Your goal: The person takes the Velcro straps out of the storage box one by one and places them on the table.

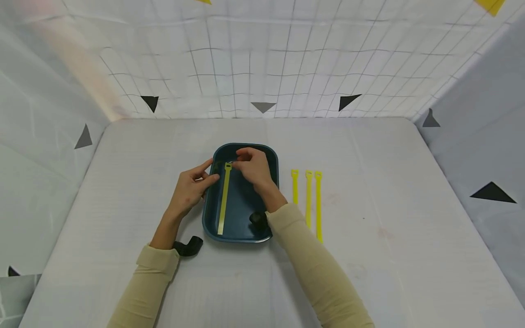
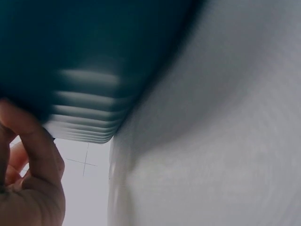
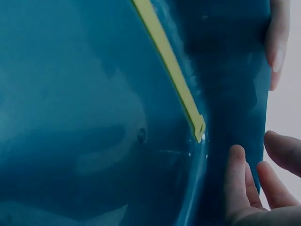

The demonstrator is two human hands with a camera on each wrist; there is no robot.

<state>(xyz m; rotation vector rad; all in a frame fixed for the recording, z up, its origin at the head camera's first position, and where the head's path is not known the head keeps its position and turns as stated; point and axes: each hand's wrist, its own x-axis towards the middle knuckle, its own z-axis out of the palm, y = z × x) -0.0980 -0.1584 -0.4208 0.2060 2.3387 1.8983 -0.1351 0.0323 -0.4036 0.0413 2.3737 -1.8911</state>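
A dark teal tray [image 1: 242,239] stands on the white table. Inside it, along the left side, lies a yellow cable strap [image 1: 224,200] with a slotted head at the far end. My left hand [image 1: 189,189] holds the tray's left rim, its thumb [image 1: 211,180] over the edge and other fingers outside. Over the tray's far part, my right hand [image 1: 254,168] has its fingertips close to the strap's head. The right wrist view shows the strap [image 3: 174,75] lying against the tray, with those fingers [image 3: 235,181] apart from it and nothing between them.
Three more yellow straps [image 1: 308,196] lie side by side on the table, right of the tray; the right sleeve [image 1: 307,255] partly covers them. Dark devices [image 1: 189,246] sit at both cuffs. A white gridded sheet [image 1: 262,64] rises behind the table.
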